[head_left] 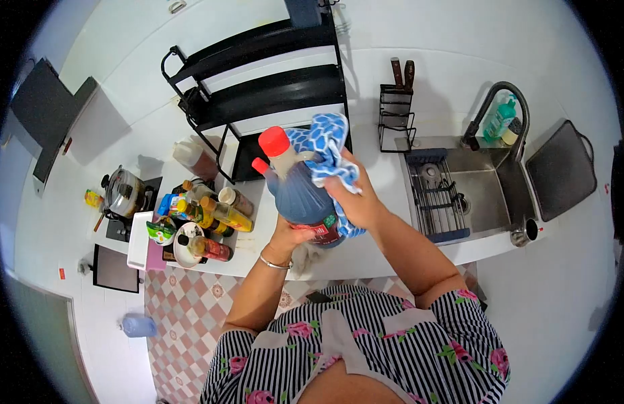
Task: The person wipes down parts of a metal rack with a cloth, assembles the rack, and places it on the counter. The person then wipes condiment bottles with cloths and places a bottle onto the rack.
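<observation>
A large plastic bottle of dark liquid (297, 195) with a red cap is held up in front of me, tilted, over the counter. My left hand (289, 239) is closed around its lower part near the red label. Bunched in my right hand (355, 195) is a blue-and-white patterned cloth (329, 138), which touches the bottle's neck and right side. A smaller red cap (260, 165) shows to the left of the bottle's neck; whether it belongs to a second bottle behind, I cannot tell.
Several seasoning bottles (225, 214) crowd the counter at left, beside a pot (123, 192) on the stove. A black rack (271, 94) stands at the back. To the right are a knife holder (396, 118), a sink (504, 185) with a black faucet (520, 101), and a cutting board (561, 172).
</observation>
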The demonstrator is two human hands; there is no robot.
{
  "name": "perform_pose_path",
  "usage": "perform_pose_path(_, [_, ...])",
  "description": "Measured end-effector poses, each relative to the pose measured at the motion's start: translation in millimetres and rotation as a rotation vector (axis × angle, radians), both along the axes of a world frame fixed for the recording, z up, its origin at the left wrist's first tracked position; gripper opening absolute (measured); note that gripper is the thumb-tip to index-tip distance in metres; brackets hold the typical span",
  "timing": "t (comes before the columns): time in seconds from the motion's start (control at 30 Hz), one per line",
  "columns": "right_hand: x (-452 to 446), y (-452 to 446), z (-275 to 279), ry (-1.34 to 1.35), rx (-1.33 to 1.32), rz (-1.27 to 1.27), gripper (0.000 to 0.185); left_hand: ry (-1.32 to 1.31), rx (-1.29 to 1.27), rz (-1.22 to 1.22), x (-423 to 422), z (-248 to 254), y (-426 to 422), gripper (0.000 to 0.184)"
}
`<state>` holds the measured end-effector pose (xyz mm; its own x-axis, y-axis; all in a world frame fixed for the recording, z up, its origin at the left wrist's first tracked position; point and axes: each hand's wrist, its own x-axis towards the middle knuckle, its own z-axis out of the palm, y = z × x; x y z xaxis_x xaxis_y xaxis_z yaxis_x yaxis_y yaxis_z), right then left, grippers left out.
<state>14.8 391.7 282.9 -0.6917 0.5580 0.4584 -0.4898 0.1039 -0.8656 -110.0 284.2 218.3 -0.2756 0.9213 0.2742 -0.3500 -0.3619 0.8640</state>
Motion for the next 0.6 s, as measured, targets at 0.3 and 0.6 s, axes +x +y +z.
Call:
perform_pose_path(0.3, [3.3, -22.5, -78.1, 0.023, -0.473, 0.25, 0.054, 0.006, 0.069, 0.037, -7.3, 8.3, -7.1, 0.104])
perform_pose_path(0.6, [4.4, -50.1, -89.5, 0.212, -1.156, 0.633, 0.067, 0.45, 0.027, -0.136, -16.8, 45.7, 6.2, 0.107])
